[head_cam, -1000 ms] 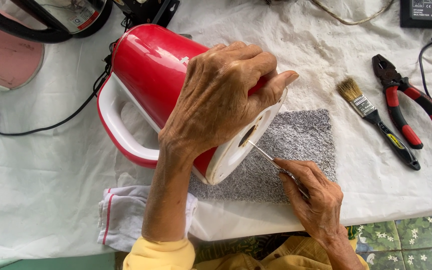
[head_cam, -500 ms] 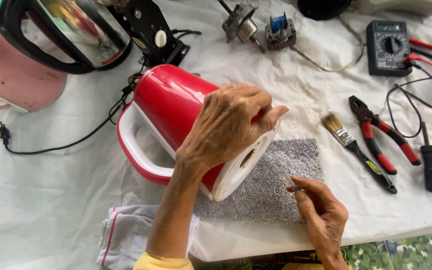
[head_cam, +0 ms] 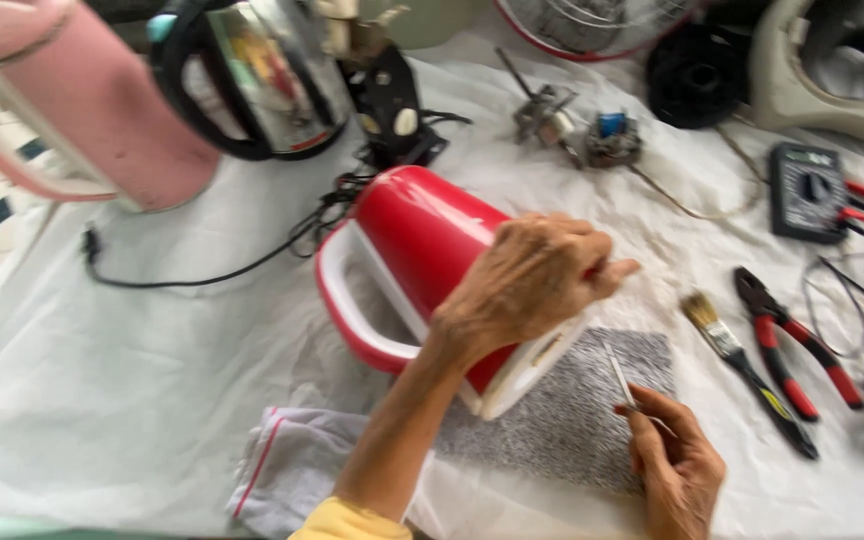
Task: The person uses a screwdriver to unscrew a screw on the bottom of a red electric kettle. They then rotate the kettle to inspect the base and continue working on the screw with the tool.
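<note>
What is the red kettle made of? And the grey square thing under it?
The red kettle looks like glossy plastic: smooth, with soft shine streaks, and a white handle and base rim of the same look. It could be painted metal; the picture is blurry. The grey mat looks like speckled carpet or coarse cloth: dull and grainy, without shine. The left hand steadies the kettle.

— Where does the view look from?
— From the person's head, above the near edge of the surface (head_cam: 132, 400), tilted steeply down and facing its far edge.
— How near?
— Close: the left hand (head_cam: 522, 285) on the red kettle (head_cam: 422, 240) sits mid-frame, the right hand (head_cam: 677, 460) at the bottom edge. The picture is slightly blurred.
— Any second view?
— No, only this one; it takes in the surface from near edge to the clutter along the far edge.
</note>
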